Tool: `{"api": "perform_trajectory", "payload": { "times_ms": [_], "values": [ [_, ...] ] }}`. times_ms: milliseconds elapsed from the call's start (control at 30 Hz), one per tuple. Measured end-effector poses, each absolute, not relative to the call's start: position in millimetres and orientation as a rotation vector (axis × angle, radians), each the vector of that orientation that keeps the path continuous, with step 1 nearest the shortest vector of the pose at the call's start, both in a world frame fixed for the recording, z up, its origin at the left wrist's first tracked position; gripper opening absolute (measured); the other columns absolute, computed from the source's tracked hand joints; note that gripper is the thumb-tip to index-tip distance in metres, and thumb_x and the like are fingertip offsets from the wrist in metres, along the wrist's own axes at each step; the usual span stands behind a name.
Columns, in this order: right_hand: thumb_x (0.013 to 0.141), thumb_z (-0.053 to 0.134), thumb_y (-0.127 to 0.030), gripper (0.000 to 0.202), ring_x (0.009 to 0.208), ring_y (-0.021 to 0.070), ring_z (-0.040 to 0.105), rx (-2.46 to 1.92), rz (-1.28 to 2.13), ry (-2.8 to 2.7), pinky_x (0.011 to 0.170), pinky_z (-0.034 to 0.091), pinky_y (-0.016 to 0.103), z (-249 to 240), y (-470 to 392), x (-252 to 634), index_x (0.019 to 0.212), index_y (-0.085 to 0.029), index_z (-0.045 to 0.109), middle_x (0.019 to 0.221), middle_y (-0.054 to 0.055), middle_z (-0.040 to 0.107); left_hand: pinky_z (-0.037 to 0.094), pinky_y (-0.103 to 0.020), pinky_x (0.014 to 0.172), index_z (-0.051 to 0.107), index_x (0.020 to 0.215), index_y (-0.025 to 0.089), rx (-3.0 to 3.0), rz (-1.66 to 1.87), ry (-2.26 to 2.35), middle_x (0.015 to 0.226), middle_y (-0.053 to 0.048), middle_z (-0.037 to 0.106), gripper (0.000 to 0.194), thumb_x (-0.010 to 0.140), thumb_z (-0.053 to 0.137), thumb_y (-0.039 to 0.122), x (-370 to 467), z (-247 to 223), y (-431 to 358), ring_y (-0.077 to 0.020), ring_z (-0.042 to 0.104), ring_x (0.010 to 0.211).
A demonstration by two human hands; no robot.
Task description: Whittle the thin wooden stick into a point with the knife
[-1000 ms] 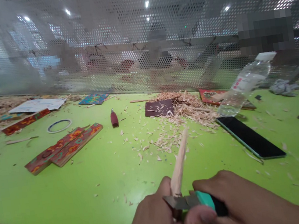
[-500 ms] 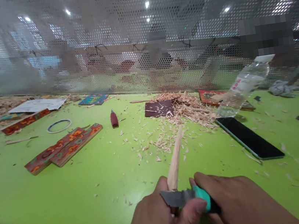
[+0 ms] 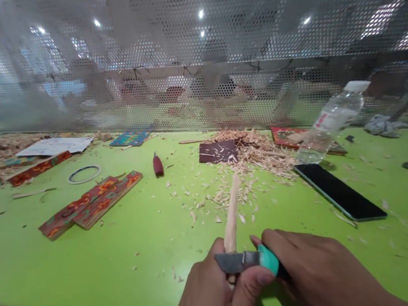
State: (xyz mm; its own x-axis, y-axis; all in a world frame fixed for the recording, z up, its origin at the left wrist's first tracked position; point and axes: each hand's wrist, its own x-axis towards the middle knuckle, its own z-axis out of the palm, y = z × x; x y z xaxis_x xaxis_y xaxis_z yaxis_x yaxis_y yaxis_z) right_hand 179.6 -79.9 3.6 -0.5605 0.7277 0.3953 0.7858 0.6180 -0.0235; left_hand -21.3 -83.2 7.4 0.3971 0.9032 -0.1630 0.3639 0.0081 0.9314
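My left hand is closed around the lower end of a slim pale wooden stick, which points away from me over the table. In my right hand is a carving knife with a teal and black handle. Its grey blade lies across the stick just above my left grip, and my left thumb presses near the back of the blade. The stick's lower end is mostly hidden by the blade and fingers.
On the green table lie wood shavings, a dark sandpaper piece, a phone, a tilted plastic bottle, a red-handled tool, painted wood strips and a tape ring. A perforated metal screen stands behind.
The stick's far tip has swung slightly left, and both hands with the knife have shifted a little left. The whole view has also moved slightly.
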Motion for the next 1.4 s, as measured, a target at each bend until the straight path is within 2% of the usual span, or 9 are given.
{"api": "perform_trajectory", "payload": {
  "times_ms": [133, 333, 467, 667, 867, 1033, 1233, 1400],
  "values": [
    [0.078, 0.061, -0.010, 0.023, 0.045, 0.0180, 0.060, -1.237, 0.109, -2.595, 0.046, 0.034, 0.029, 3, -76, 185, 0.080, -0.027, 0.045, 0.060, -0.004, 0.064, 0.040, -0.027, 0.066, 0.057, 0.091, 0.020, 1.427, 0.651, 1.118, 0.079, 0.000, 0.064, 0.037, 0.086, 0.071, 0.054, -23, 7, -82, -0.0176, 0.055, 0.070],
    [0.075, 0.070, -0.012, 0.031, 0.043, 0.0146, 0.051, -1.319, 0.331, -2.622, 0.046, 0.027, 0.026, 9, -72, 186, 0.073, -0.026, 0.042, 0.056, -0.006, 0.061, 0.034, -0.027, 0.062, 0.049, 0.087, 0.023, 1.403, 0.578, 1.168, 0.072, 0.006, 0.054, 0.050, 0.072, 0.085, 0.055, -23, 4, -81, -0.0160, 0.047, 0.067],
    [0.077, 0.068, -0.013, 0.029, 0.042, 0.0142, 0.048, -1.384, 0.351, -2.604, 0.046, 0.023, 0.025, 8, -73, 186, 0.071, -0.026, 0.042, 0.055, -0.004, 0.061, 0.031, -0.028, 0.061, 0.050, 0.089, 0.023, 1.418, 0.548, 1.194, 0.072, 0.006, 0.052, 0.047, 0.075, 0.082, 0.054, -23, 13, -82, -0.0164, 0.045, 0.067],
    [0.078, 0.066, -0.010, 0.027, 0.046, 0.0159, 0.052, -1.482, 0.456, -2.570, 0.048, 0.025, 0.026, 10, -74, 186, 0.071, -0.025, 0.045, 0.060, -0.002, 0.065, 0.027, -0.027, 0.058, 0.051, 0.090, 0.022, 1.366, 0.505, 1.197, 0.068, 0.007, 0.051, 0.037, 0.075, 0.081, 0.039, -21, 23, -83, -0.0157, 0.047, 0.066],
    [0.079, 0.068, -0.013, 0.024, 0.048, 0.0176, 0.055, -1.452, 0.494, -2.608, 0.050, 0.026, 0.026, 9, -72, 184, 0.074, -0.025, 0.047, 0.062, -0.001, 0.067, 0.028, -0.026, 0.058, 0.055, 0.093, 0.020, 1.433, 0.597, 1.099, 0.073, 0.004, 0.054, 0.038, 0.084, 0.073, 0.053, -22, 12, -83, -0.0153, 0.047, 0.065],
    [0.081, 0.066, -0.014, 0.022, 0.048, 0.0178, 0.056, -1.414, 0.474, -2.621, 0.049, 0.026, 0.026, 11, -71, 186, 0.074, -0.024, 0.048, 0.061, 0.000, 0.066, 0.026, -0.026, 0.054, 0.054, 0.093, 0.021, 1.427, 0.567, 1.079, 0.067, 0.005, 0.053, 0.046, 0.081, 0.076, 0.059, -22, 4, -81, -0.0152, 0.046, 0.059],
    [0.079, 0.069, -0.016, 0.021, 0.047, 0.0175, 0.056, -1.445, 0.470, -2.596, 0.049, 0.025, 0.026, 8, -73, 186, 0.075, -0.024, 0.050, 0.061, 0.000, 0.067, 0.030, -0.026, 0.056, 0.057, 0.096, 0.020, 1.457, 0.592, 1.091, 0.071, 0.003, 0.058, 0.041, 0.084, 0.074, 0.055, -22, 5, -82, -0.0157, 0.051, 0.061],
    [0.084, 0.063, -0.025, 0.017, 0.050, 0.0184, 0.055, -1.506, 0.548, -2.585, 0.052, 0.025, 0.028, 11, -75, 184, 0.074, -0.024, 0.050, 0.062, 0.002, 0.067, 0.031, -0.029, 0.057, 0.056, 0.097, 0.020, 1.543, 0.530, 1.130, 0.075, -0.002, 0.062, 0.049, 0.086, 0.066, 0.067, -22, 1, -84, -0.0210, 0.056, 0.066]
  ]
}}
